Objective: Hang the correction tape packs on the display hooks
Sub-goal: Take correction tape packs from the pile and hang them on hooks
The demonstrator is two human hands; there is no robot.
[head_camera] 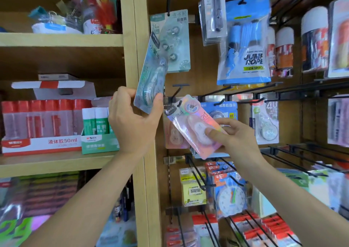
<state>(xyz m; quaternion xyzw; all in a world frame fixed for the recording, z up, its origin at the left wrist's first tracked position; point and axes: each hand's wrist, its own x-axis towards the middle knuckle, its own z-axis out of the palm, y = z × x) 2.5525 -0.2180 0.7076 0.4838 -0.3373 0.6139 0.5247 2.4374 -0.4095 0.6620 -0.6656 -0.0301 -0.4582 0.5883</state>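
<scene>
Wooden shelving beside black display hooks

L hand grips teal correction tape pack, tilted, by wooden shelf post. R hand pinches pink holographic correction tape pack, its top touching a black display hook. Blue jump rope bag hangs above.

Single head view, facing forward, close to display hooks; edges seemingly wide-angle warped.
</scene>
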